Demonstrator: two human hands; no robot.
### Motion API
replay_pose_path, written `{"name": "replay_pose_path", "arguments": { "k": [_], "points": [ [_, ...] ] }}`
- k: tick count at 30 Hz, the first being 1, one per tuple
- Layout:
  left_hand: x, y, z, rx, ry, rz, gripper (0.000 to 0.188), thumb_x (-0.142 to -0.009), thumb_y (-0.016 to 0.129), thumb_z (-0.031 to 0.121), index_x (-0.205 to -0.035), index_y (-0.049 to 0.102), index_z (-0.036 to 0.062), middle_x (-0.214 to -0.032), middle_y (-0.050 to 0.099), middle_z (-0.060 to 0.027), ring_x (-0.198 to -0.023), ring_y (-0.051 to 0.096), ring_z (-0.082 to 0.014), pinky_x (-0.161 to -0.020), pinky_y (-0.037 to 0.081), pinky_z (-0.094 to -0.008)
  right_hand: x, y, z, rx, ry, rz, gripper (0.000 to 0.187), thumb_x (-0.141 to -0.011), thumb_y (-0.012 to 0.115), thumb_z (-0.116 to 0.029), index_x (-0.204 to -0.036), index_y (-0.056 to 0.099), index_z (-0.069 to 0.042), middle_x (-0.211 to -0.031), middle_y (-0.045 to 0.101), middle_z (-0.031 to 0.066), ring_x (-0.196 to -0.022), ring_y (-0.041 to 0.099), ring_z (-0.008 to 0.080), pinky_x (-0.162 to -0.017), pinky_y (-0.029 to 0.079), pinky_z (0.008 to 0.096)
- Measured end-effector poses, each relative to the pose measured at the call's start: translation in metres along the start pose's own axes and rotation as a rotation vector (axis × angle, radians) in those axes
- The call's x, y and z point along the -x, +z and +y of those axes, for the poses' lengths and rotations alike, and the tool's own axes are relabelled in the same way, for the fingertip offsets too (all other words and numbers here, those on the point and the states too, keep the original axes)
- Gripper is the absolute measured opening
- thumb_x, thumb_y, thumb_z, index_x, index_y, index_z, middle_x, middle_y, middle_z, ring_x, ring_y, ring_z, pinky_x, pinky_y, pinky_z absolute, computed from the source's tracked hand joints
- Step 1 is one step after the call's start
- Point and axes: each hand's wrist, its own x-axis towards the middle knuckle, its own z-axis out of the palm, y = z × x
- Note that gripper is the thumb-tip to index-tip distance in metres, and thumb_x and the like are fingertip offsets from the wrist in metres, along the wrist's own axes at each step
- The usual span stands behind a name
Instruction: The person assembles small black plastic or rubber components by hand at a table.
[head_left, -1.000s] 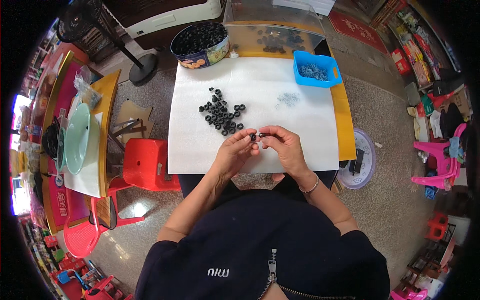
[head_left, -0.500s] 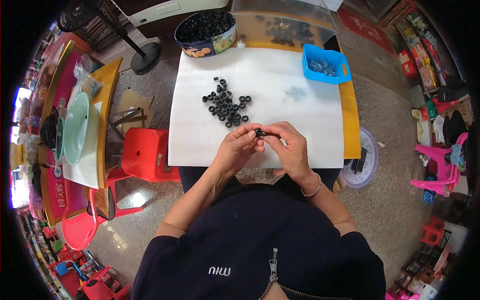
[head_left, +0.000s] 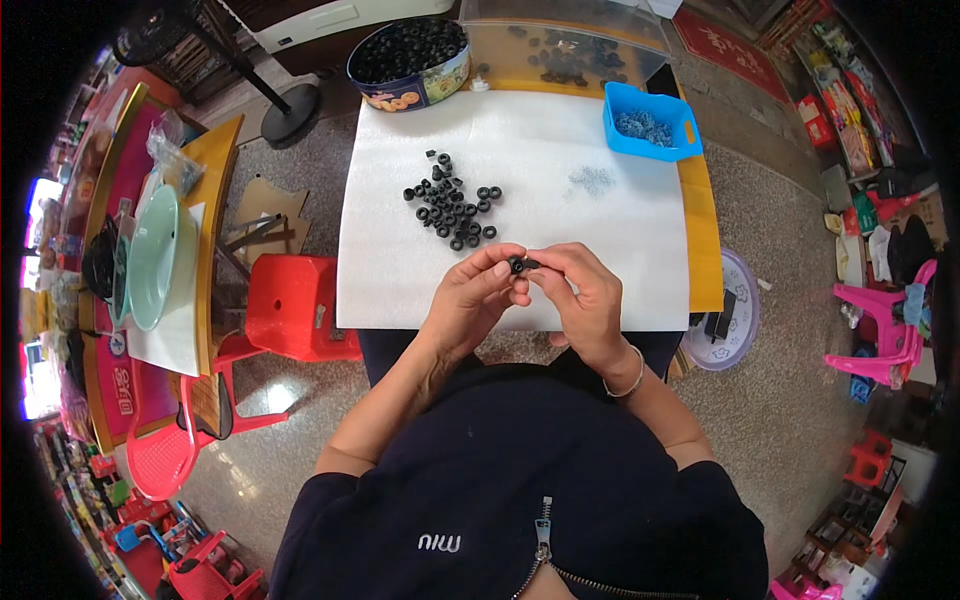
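Bkgd red mat [head_left: 728, 58] w/ lettering; hands [head_left: 476, 291] [head_left: 583, 290] pinch blk pcs [head_left: 516, 265].

The person's bare left forearm [head_left: 385, 395] and right forearm [head_left: 662, 408] reach forward and angle inward. The left hand [head_left: 475, 295] and right hand [head_left: 582, 298] each pinch with bent fingers [head_left: 518, 252]; whether the two sets of fingertips touch is hard to tell.

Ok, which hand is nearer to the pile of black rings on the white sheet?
Left. The left hand is just on the near side of the pile of black rings; the right hand is farther off, toward the person and to the right.
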Motion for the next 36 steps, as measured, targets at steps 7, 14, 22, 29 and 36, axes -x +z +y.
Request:
{"name": "replay_pose_path", "arguments": {
  "k": [7, 14, 22, 29, 36],
  "points": [
    [0.005, 0.007, 0.006, 0.017, 0.018, 0.042, 0.023, -0.091, 0.057, 0.011, -0.112, 0.058, 0.0011, -0.088, 0.062, -0.0076, -0.079, 0.061, -0.0152, -0.074, 0.052, -0.0300, 0.000, 0.002, -0.007, -0.016, -0.015, 0.014, 0.020, -0.083, 0.059, 0.004, -0.101, 0.065, 0.000, -0.090, 0.063, 0.0103, -0.078, 0.063, 0.0184, -0.067, 0.051, 0.0272],
    [0.005, 0.004, 0.005, -0.015, 0.035, 0.085, 0.026, -0.092, 0.056, 0.014, -0.114, 0.055, 0.0021, -0.087, 0.063, -0.0092, -0.077, 0.063, -0.0166, -0.073, 0.053, -0.0280, 0.000, 0.007, -0.011, -0.010, 0.058, -0.007, 0.020, -0.083, 0.058, 0.005, -0.101, 0.065, -0.001, -0.090, 0.063, 0.0108, -0.079, 0.064, 0.0188, -0.067, 0.051, 0.0272],
    [0.004, 0.003, 0.005, 0.058, 0.022, 0.078, 0.023, -0.092, 0.057, 0.012, -0.111, 0.057, 0.0003, -0.087, 0.062, -0.0077, -0.079, 0.062, -0.0152, -0.073, 0.052, -0.0291, -0.002, 0.008, -0.011, 0.015, 0.041, -0.013, 0.019, -0.083, 0.060, 0.002, -0.102, 0.065, -0.001, -0.091, 0.063, 0.0108, -0.080, 0.063, 0.0190, -0.068, 0.050, 0.0270],
    [0.004, -0.002, 0.009, 0.204, -0.003, 0.038, 0.025, -0.092, 0.057, 0.014, -0.112, 0.056, -0.0004, -0.092, 0.062, -0.0082, -0.080, 0.062, -0.0141, -0.073, 0.054, -0.0264, -0.011, 0.012, -0.012, -0.036, 0.016, -0.032, 0.020, -0.084, 0.060, 0.002, -0.102, 0.065, 0.000, -0.092, 0.063, 0.0098, -0.081, 0.063, 0.0173, -0.070, 0.050, 0.0262],
    [0.004, -0.008, 0.011, 0.215, 0.021, 0.047, 0.025, -0.092, 0.057, 0.013, -0.112, 0.056, -0.0013, -0.092, 0.064, -0.0085, -0.077, 0.064, -0.0150, -0.074, 0.054, -0.0266, -0.017, 0.021, -0.020, -0.006, 0.048, -0.071, 0.021, -0.084, 0.058, 0.002, -0.104, 0.066, -0.001, -0.093, 0.062, 0.0097, -0.081, 0.061, 0.0164, -0.072, 0.049, 0.0262]
  ]
}}
